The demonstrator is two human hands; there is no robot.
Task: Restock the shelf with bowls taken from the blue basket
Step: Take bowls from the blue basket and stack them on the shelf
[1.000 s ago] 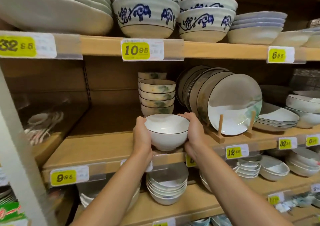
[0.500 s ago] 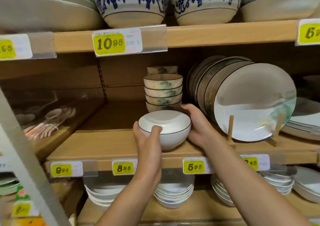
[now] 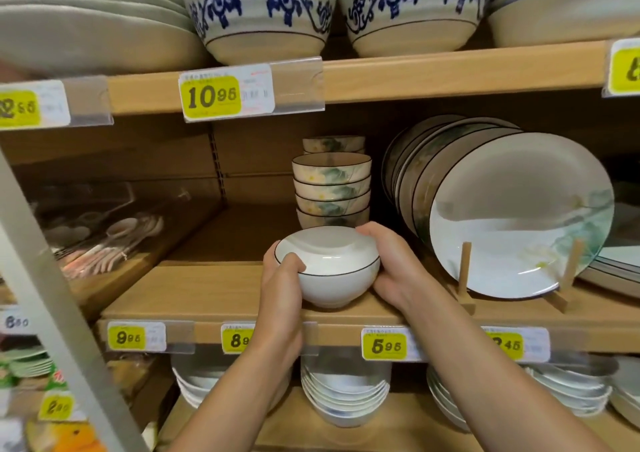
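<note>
Shop shelving: light wood-grain boards point(image 3: 214, 296), yellow price tags point(image 3: 227, 93) in clear strips along front edges. Upper tier: big ribbed glazed bowls w/ blue scroll pattern point(image 3: 256, 8). Mid tier: stack of floral ceramic bowls point(image 3: 331, 192) at back, round dark-rimmed plates point(image 3: 512, 216) leaning upright on wooden peg rack point(image 3: 464, 271). Small glossy white ceramic bowl w/ thin dark rim point(image 3: 329, 278) upright on mid board nr front edge, just before stack. L hand point(image 3: 282, 289) grips its left side, thumb on rim; R hand point(image 3: 391, 268) cups right side, fingers curled at rim.
</note>
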